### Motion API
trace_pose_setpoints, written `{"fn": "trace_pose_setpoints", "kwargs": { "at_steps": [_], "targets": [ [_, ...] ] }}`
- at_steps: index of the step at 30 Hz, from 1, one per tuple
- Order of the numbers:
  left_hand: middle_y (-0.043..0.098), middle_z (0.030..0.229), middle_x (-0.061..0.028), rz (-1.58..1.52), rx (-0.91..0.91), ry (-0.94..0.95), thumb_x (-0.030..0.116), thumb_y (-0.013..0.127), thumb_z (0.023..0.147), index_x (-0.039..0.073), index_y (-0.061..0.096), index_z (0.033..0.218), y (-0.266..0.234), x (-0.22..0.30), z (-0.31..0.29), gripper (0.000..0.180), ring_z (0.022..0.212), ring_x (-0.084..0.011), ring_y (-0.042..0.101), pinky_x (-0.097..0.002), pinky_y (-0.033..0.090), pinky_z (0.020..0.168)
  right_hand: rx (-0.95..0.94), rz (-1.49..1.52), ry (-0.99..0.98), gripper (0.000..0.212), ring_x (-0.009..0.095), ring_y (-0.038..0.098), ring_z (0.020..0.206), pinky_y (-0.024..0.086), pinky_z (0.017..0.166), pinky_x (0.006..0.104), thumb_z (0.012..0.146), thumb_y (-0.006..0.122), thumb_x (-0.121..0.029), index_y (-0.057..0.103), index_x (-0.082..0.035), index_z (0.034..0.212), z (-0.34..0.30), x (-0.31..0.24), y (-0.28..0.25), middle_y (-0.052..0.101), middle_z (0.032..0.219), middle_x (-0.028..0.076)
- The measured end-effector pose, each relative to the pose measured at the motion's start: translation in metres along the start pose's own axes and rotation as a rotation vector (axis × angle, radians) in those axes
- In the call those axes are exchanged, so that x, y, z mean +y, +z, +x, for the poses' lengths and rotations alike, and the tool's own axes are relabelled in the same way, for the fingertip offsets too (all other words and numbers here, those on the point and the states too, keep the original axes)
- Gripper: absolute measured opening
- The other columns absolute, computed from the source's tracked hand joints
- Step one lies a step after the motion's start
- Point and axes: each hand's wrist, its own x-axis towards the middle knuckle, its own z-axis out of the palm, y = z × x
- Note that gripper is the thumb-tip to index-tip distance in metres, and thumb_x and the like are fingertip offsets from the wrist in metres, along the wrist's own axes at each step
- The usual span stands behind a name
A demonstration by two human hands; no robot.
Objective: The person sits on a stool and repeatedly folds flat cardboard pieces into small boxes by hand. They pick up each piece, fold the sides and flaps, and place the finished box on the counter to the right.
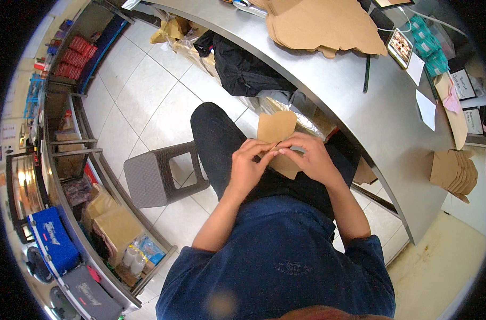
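Observation:
Above my lap, both hands meet on a brown cardboard box blank (276, 128), partly folded. My left hand (250, 160) pinches its near middle edge between thumb and fingers. Close against it, my right hand (307, 156) grips the same edge, the fingertips of both hands almost touching. One wide flap of the blank stands out beyond the fingers, and a smaller part shows below them. My fingers hide the fold between.
A steel table (333, 80) curves along the right, bearing a pile of flat cardboard blanks (323, 26), a phone (400, 48) and a stack of folded boxes (453, 172). A dark plastic stool (152, 176) stands at my left, before a metal shelf (101, 176).

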Motion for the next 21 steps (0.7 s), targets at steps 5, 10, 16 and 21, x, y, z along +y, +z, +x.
{"fn": "trace_pose_setpoints", "kwargs": {
  "at_steps": [5,10,16,21],
  "targets": [
    [0.071,0.078,-0.0047,-0.274,0.147,-0.314,0.008,0.080,0.088,0.001,0.076,0.095,-0.005,-0.014,-0.003,0.011,0.067,-0.0102,0.061,-0.0235,0.048,0.068,0.363,-0.016,0.111,0.028,0.026,0.073,0.092,0.054,0.085,0.0345,0.085,0.082,-0.021,0.071,0.002,0.096,-0.003,0.000,0.021,0.075,0.103,0.013],
    [0.064,0.077,0.0030,-0.904,0.270,-0.639,0.019,0.072,0.098,0.005,0.069,0.098,-0.018,-0.058,-0.005,0.014,0.067,-0.0050,0.050,-0.0216,0.038,0.062,-0.097,0.124,0.384,0.031,0.031,0.068,0.105,0.053,0.092,0.0390,0.083,0.083,-0.029,0.073,-0.001,0.092,-0.018,0.019,-0.007,0.072,0.114,0.015],
    [0.068,0.088,-0.0024,-0.840,0.160,-0.579,0.014,0.068,0.100,0.001,0.066,0.110,-0.022,-0.045,-0.010,0.017,0.076,-0.0084,0.061,-0.0242,0.049,0.073,0.407,-0.477,0.052,0.035,0.029,0.055,0.121,0.044,0.103,0.0395,0.083,0.081,-0.018,0.076,-0.013,0.118,-0.011,0.018,0.006,0.057,0.135,0.016],
    [0.071,0.098,-0.0064,-0.728,0.123,-0.497,0.008,0.066,0.100,-0.001,0.063,0.113,-0.021,-0.044,-0.034,0.016,0.087,-0.0117,0.067,-0.0279,0.054,0.080,0.402,0.366,0.102,0.055,0.024,0.049,0.135,0.044,0.109,0.0367,0.090,0.069,0.000,0.058,-0.007,0.144,-0.004,0.026,0.035,0.049,0.150,0.013]
  ]
}}
